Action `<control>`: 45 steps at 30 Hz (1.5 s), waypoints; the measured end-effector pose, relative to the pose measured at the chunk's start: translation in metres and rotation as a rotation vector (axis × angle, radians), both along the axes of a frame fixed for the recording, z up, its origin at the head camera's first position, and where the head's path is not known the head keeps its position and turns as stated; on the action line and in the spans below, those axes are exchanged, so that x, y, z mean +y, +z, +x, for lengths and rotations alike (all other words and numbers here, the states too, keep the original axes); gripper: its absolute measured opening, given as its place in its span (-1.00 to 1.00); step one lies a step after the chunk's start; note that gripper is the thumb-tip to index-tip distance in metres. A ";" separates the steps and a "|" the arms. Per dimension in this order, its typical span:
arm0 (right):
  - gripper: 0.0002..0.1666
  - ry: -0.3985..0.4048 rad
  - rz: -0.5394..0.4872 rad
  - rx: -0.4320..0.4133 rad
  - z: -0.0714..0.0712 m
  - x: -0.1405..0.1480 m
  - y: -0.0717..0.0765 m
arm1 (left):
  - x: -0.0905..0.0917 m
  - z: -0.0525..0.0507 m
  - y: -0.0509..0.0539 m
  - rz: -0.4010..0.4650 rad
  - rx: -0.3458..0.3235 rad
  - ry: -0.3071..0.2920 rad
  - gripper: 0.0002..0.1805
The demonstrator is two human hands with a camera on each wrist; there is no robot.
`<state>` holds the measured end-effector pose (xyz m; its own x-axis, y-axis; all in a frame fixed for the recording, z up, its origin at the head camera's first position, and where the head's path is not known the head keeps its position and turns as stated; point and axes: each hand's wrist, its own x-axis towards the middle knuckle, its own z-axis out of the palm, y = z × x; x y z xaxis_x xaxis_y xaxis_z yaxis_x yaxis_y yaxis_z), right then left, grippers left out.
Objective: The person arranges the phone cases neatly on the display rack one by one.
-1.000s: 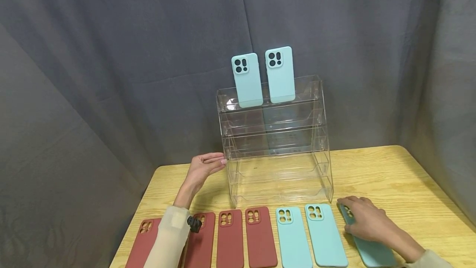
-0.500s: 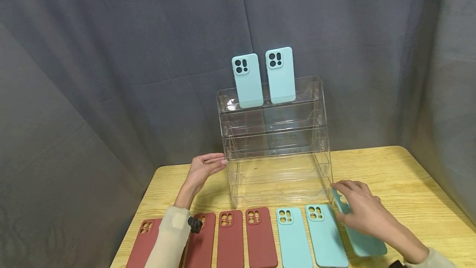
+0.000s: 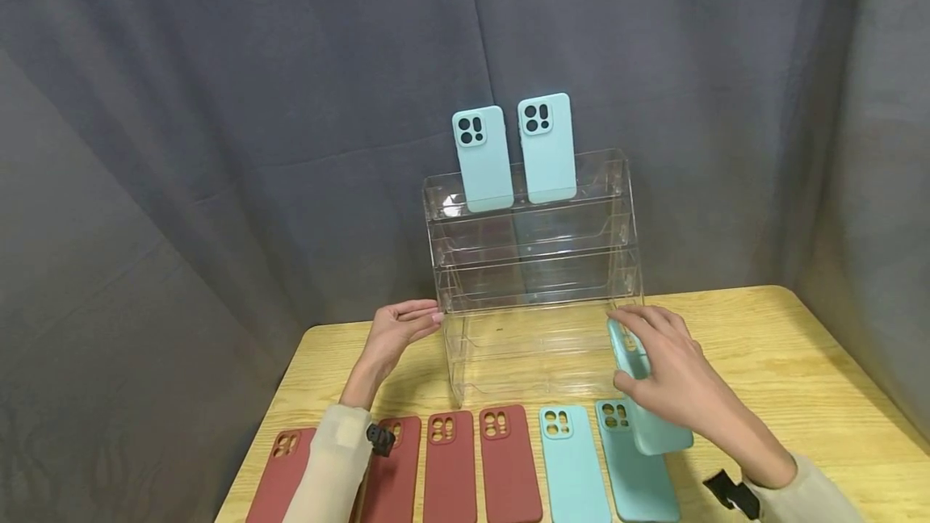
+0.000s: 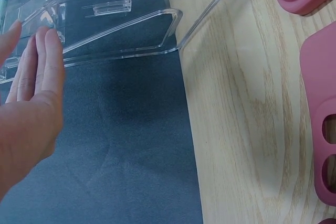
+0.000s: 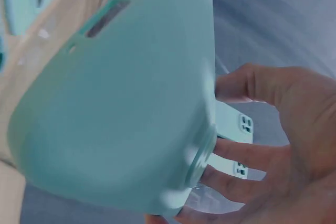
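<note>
In the head view my right hand holds a light turquoise phone case above the table, tilted, its camera-cutout end uppermost. Thumb and fingers grip the case's edges; the right wrist view shows the case large and close. A clear acrylic tiered rack stands at the table's back. My left hand has its straight fingertips against the rack's left side. Seen from the left wrist, that hand lies along the clear wall. Two turquoise cases stand side by side in the top tier.
Along the front lie several dark red phone cases, some partly under my left sleeve. Two turquoise cases lie to their right, the right one partly below the held case. Grey curtains enclose the wooden table.
My right hand has lifted the rightmost turquoise case off the table and carried it left and up towards the rack. The left hand has stayed in place.
</note>
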<state>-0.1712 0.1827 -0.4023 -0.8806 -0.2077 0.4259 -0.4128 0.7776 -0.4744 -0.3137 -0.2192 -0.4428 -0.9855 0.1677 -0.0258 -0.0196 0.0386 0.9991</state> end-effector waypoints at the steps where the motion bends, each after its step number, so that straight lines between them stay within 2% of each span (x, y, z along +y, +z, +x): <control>1: -0.15 0.004 -0.012 0.009 -0.002 -0.002 0.003 | 0.000 0.000 0.000 0.001 -0.001 0.000 -0.47; 17: -0.13 0.019 -0.110 0.126 -0.047 -0.039 0.066 | -0.001 0.002 0.000 0.024 -0.007 0.001 -0.49; 27: -0.15 0.003 -0.126 0.248 -0.080 -0.065 0.102 | 0.002 0.002 -0.001 0.014 -0.001 0.011 -0.51; 38: -0.14 -0.046 -0.120 0.354 -0.134 -0.091 0.135 | 0.001 0.003 0.001 0.011 -0.005 0.011 -0.50; 45: -0.14 -0.087 -0.075 0.370 -0.169 -0.106 0.140 | 0.003 0.003 0.003 0.015 -0.003 0.005 -0.49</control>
